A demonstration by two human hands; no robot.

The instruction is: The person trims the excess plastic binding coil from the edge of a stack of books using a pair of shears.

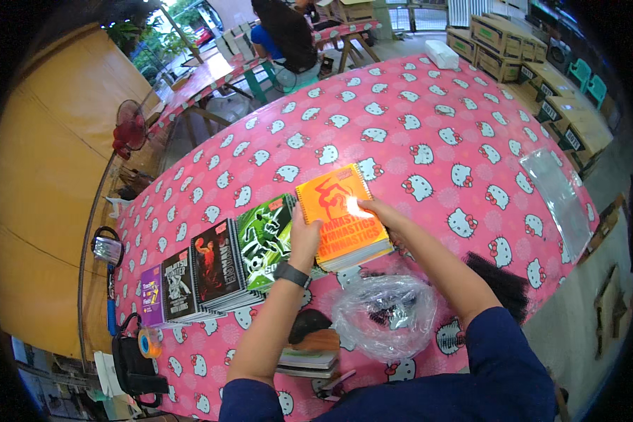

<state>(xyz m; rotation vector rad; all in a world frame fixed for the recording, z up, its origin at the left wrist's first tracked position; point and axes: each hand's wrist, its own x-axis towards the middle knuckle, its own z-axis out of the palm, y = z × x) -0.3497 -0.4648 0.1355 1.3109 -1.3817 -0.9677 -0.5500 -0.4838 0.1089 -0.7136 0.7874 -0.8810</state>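
A stack of orange spiral notebooks (341, 235) lies on the pink table, its top cover showing a dark gymnast figure. My left hand (305, 238) grips the stack's left edge, and a dark band circles that wrist. On the opposite side my right hand (387, 214) holds the right edge, thumb on the cover. To the left stand more piles in a row: green soccer notebooks (266, 239), black notebooks with a red basketball player (216, 261), black notebooks with a pale figure (179, 285) and purple notebooks (152, 295). How many lie in each pile cannot be counted.
Crumpled clear plastic (385, 316) and black binding coils (496, 285) lie near me. A small book pile (309, 357), orange tape roll (149, 343) and black bag (137, 369) are at the front left. Clear plastic sleeves (559, 200) rest far right; cardboard boxes (506, 42) stand beyond.
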